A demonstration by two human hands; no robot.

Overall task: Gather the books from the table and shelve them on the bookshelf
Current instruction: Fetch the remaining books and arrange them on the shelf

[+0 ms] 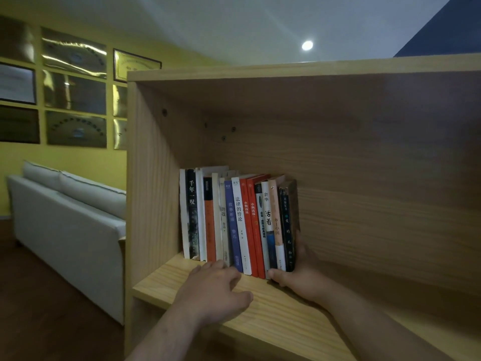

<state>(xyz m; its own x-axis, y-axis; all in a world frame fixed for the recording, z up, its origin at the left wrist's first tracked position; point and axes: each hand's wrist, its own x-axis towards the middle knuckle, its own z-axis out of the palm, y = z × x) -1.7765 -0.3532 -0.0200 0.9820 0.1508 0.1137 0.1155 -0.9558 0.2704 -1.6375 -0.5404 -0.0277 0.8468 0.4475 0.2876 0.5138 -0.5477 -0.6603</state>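
I am seeing both hands at the row of books standing on the bookshelf.

Left of the row's middle, my left hand is resting fingers spread against the spines, gripping nothing; my right hand is cupping the row's right end.

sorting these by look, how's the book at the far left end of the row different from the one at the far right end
The leftmost book has a white and black spine and stands upright near the shelf's side panel; the rightmost book has a dark spine and leans slightly left. The right hand cups the rightmost book's base, while the left hand rests near the row's middle, not on the leftmost book. Both stand spine out with vertical titles.
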